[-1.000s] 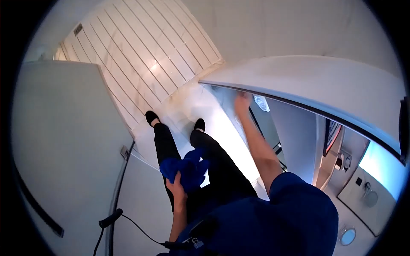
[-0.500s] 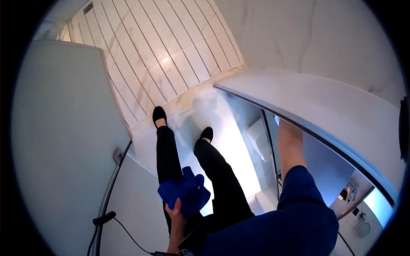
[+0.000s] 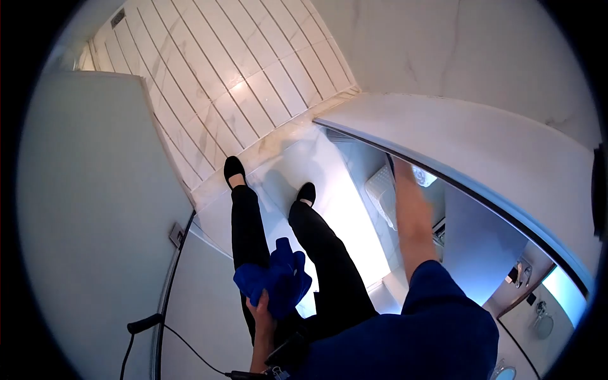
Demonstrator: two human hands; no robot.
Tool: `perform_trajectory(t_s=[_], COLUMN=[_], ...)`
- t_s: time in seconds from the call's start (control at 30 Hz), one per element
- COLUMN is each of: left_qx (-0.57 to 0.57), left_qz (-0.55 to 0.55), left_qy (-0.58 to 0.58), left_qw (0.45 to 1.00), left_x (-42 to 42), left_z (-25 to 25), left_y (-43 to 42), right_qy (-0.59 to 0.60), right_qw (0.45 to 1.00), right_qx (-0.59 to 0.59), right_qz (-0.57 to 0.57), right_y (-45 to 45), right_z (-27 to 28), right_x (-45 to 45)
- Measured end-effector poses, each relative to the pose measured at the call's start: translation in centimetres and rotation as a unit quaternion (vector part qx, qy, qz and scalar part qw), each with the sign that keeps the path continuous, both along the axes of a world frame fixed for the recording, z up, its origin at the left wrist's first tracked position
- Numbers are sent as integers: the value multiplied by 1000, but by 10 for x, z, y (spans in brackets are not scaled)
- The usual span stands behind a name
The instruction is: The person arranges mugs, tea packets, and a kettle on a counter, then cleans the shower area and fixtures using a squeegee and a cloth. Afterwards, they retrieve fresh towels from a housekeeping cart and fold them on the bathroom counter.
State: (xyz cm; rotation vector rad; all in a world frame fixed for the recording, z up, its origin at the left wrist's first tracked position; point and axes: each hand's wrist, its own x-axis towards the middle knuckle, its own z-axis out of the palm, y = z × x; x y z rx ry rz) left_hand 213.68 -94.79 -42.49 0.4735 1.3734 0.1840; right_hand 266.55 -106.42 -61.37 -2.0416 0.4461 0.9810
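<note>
My left hand [image 3: 260, 311] is closed around a bunched blue cloth [image 3: 272, 278], held low in front of my legs. Folds of the cloth stick up above the fingers. My right arm [image 3: 415, 221], in a blue sleeve, stretches forward to a dark-edged panel [image 3: 456, 189]. The right hand is hidden at that edge, so its fingers and anything in them do not show. Close to the forearm is a white perforated basket [image 3: 381, 193]. A shiny white item [image 3: 423, 175] shows just right of the wrist.
A pale door [image 3: 95, 190] with a metal latch [image 3: 177, 234] stands at the left. Grooved tiles [image 3: 240, 76] cover the floor ahead, with a drain [image 3: 118, 18] at the far corner. A coiled black cable [image 3: 145, 323] hangs at lower left. Metal fittings [image 3: 523, 272] show at the right.
My right forearm has swung left and reaches further along the dark edge; the shiny white item shows more. My left hand keeps hold of the cloth, whose folds have shifted slightly.
</note>
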Motion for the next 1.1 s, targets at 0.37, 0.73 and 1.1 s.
perform_trajectory(t_s=[0.37,0.73,1.1], left_qx=[-24,-43,-56], left_qz=[33,89,69], left_qy=[13,-70,-141], left_qw=[999,993,986], left_x=[17,48,83], left_z=[13,30,5], left_y=[19,129,179], right_qy=[-266,-348,-389], right_qw=[964,931,903], right_qx=[-12,-67,-180], right_qz=[20,81,26], right_y=[-15,132,184], right_z=[-3,79,-44], right_x=[-177,-157,83])
